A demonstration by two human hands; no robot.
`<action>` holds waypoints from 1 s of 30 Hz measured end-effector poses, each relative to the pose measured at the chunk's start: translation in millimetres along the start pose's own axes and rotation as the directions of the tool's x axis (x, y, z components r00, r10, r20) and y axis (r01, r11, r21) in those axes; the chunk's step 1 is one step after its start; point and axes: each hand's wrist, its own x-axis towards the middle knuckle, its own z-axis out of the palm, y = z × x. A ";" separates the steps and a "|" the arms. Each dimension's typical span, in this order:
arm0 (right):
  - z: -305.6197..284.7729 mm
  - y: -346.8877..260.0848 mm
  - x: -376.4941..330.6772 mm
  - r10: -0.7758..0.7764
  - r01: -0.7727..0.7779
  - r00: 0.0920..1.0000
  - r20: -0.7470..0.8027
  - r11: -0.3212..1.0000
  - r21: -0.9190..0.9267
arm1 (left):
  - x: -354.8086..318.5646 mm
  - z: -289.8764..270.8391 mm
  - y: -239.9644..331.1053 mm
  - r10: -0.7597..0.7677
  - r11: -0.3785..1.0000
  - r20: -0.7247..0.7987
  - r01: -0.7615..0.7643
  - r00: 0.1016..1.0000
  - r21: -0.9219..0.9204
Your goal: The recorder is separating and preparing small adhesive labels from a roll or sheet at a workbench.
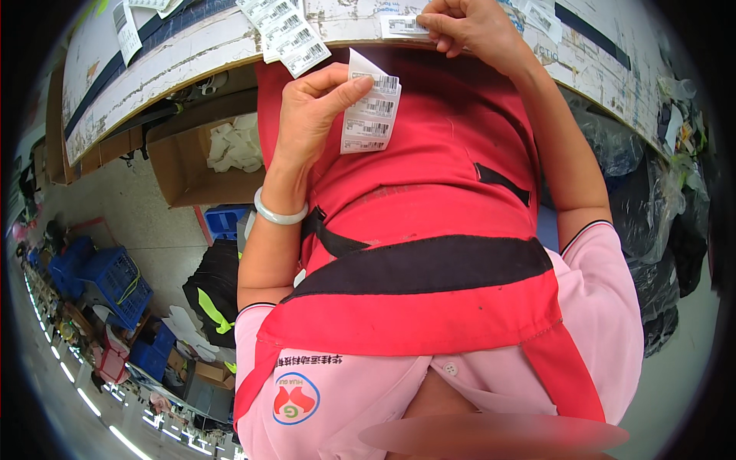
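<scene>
My left hand (pixel 310 107) pinches a label strip (pixel 372 103), its long axis running twelve to six. My right hand (pixel 468 27) fingertips press a label (pixel 404 25) on the table (pixel 184 54).

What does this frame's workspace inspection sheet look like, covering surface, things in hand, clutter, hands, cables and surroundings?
Surface: worn white worktable, paint chipped along the edge.
Job's things: white strip of barcode labels held up; single white barcode label on the table.
Clutter: more white label strips lying on the table.
Hands: left hand fingers pinch the strip; right hand fingers press the single label.
Cables: nothing seen.
Surroundings: open cardboard box under the table, blue plastic crates, black plastic bags.
</scene>
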 end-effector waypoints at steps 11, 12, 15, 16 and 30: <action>-1.1 -0.4 2.6 0.009 -0.009 1.000 0.015 1.000 -0.007 | 1.1 0.8 -0.3 0.010 1.000 0.023 -0.010 1.000 0.001; -0.6 -1.1 2.2 0.010 -0.010 1.000 0.011 1.000 -0.014 | 0.8 1.1 -0.5 0.010 1.000 0.023 -0.010 1.000 0.001; -0.8 -2.2 2.6 0.015 -0.014 1.000 0.010 1.000 -0.023 | 0.3 1.8 -0.6 -0.003 1.000 0.012 0.003 1.000 -0.003; -1.1 -2.3 2.8 0.018 -0.018 1.000 0.014 1.000 -0.025 | 0.5 1.8 -0.7 -0.004 1.000 0.014 0.004 1.000 -0.001; 0.3 -3.2 2.8 0.012 -0.012 1.000 0.006 0.999 -0.034 | 1.4 1.7 -3.1 -0.017 1.000 0.015 0.018 1.000 -0.025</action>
